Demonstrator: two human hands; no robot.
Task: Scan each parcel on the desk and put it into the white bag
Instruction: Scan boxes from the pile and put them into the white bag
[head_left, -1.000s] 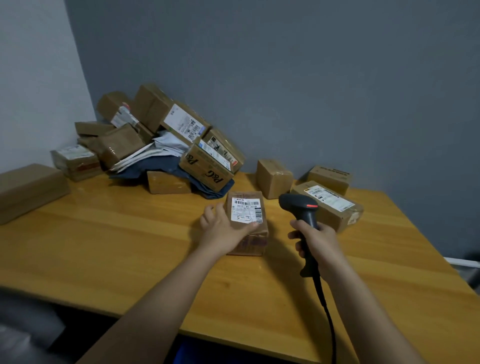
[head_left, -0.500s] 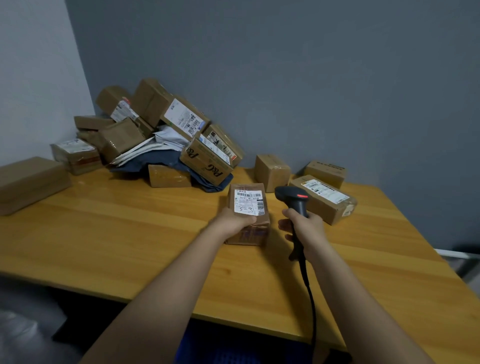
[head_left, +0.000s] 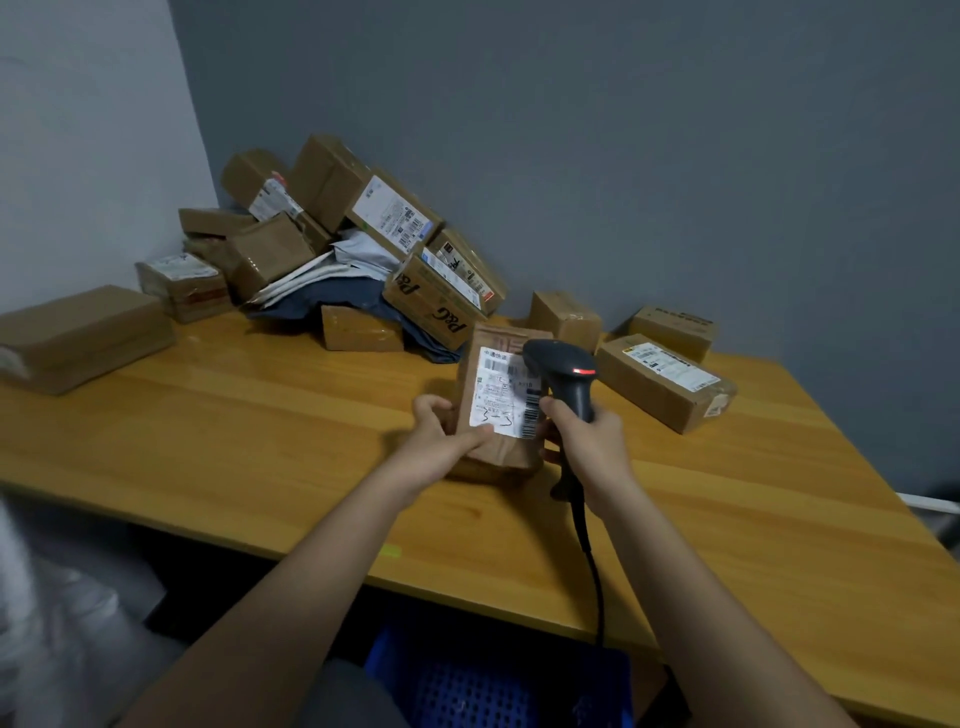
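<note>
My left hand (head_left: 441, 441) grips a small brown parcel (head_left: 501, 447) by its lower left edge, tilted up so its white barcode label (head_left: 501, 392) faces me. My right hand (head_left: 587, 441) holds the black handheld scanner (head_left: 563, 369) by its handle just right of the parcel; the scanner head sits over the label's upper right and a red light glows on it. The scanner cable (head_left: 592, 566) drops off the desk's front edge. The white bag (head_left: 47, 639) shows blurred at the lower left, below the wooden desk (head_left: 234, 431).
A heap of cardboard parcels (head_left: 363, 228) and soft mailers fills the back left corner. A long box (head_left: 83, 335) lies at the far left. Three more boxes (head_left: 665, 382) sit at the back right. A blue crate (head_left: 493, 686) stands under the desk.
My left hand lifted the parcel off the desk and tilted its label toward me. My right hand brought the scanner left and up against the label.
</note>
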